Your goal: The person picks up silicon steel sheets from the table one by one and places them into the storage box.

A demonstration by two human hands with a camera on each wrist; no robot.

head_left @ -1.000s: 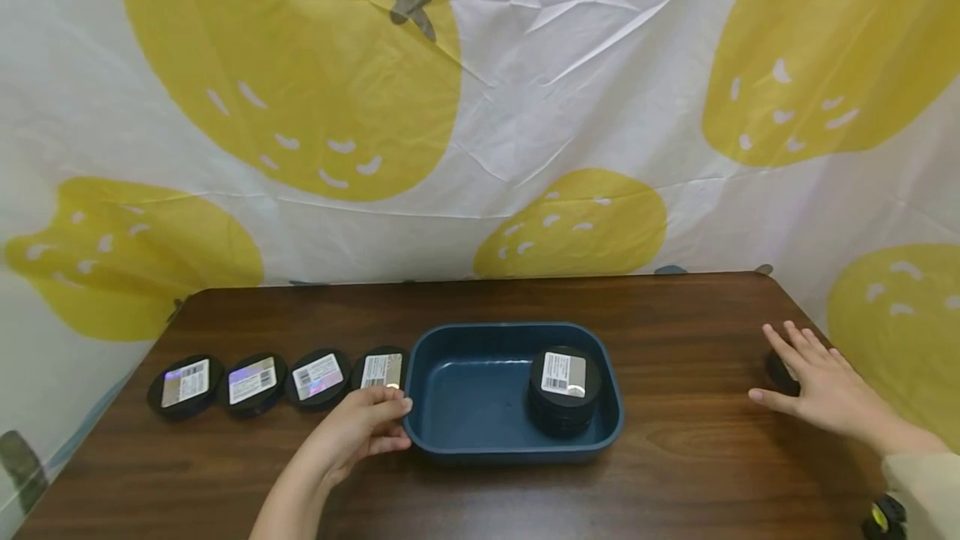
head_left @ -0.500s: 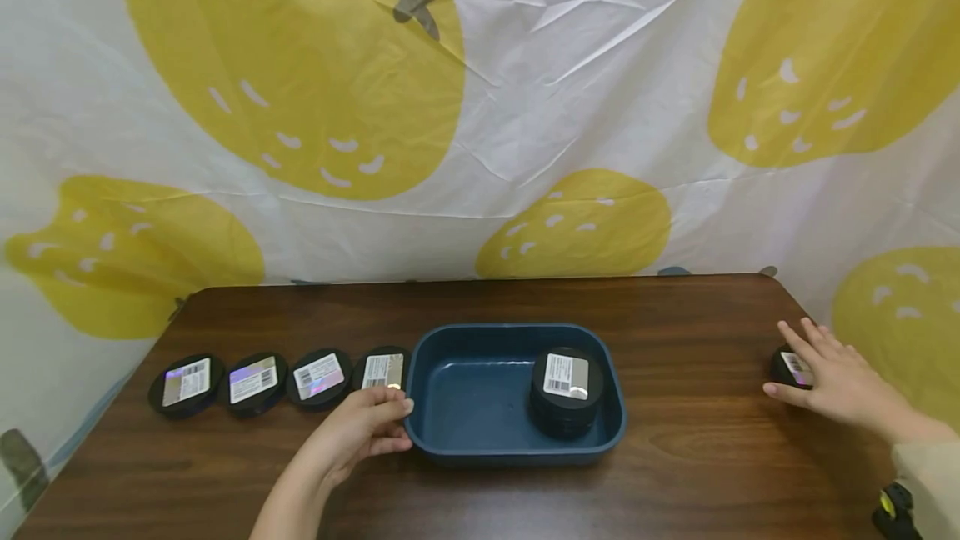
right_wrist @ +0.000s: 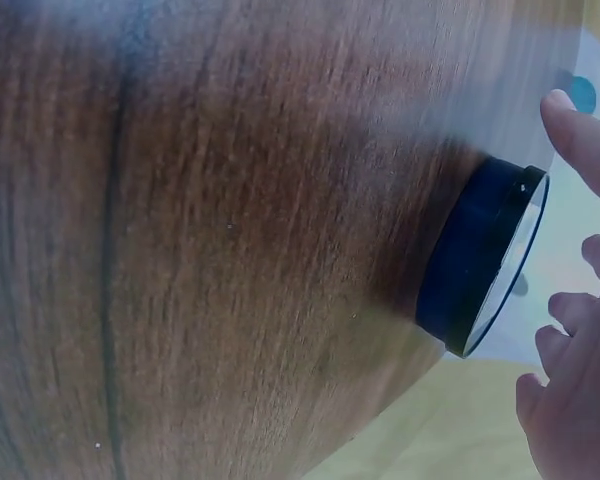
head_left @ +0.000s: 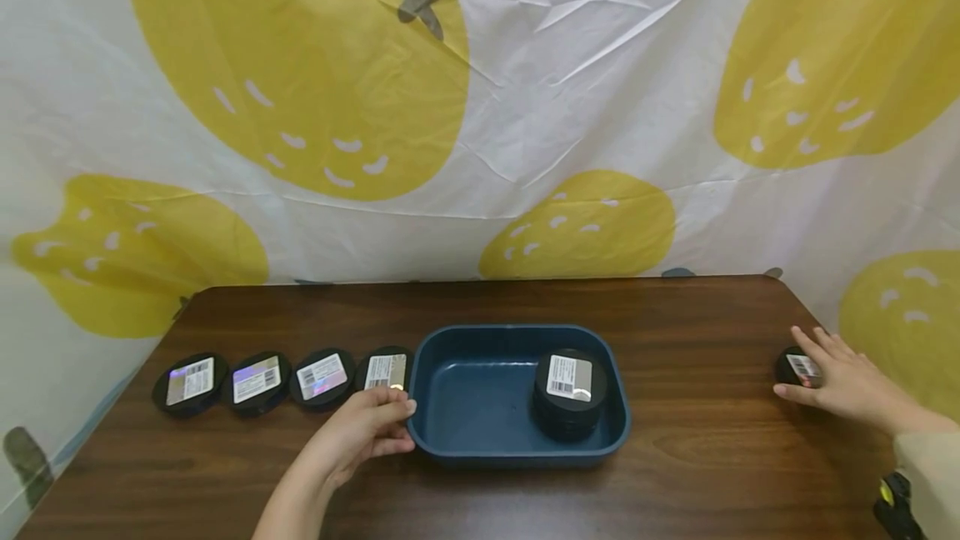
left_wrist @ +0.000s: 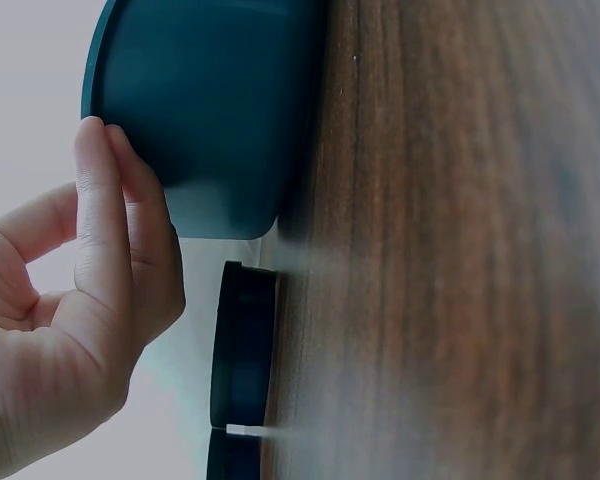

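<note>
My left hand point(head_left: 367, 432) pinches the left rim of a dark blue rectangular basin point(head_left: 517, 457), with fingertips at the rim in the left wrist view. Inside the basin, on its right side, stands a stack of flat round black containers point(head_left: 570, 398), the top one labelled. At the table's right, my right hand point(head_left: 851, 382) is spread above a single round black container point(head_left: 797, 367). The right wrist view shows that container point(right_wrist: 475, 260) on the table, with the thumb point(right_wrist: 585, 150) and fingers apart from it.
Several more labelled round black containers point(head_left: 257, 383) form a row left of the basin; the nearest is partly hidden by my left hand. All stand on a brown wooden table point(head_left: 697, 473). A white cloth with yellow fruit shapes point(head_left: 585, 223) hangs behind.
My right hand has shifted slightly right, uncovering more of the single container and its label. The left hand stays at the basin's rim. The head view has shifted slightly.
</note>
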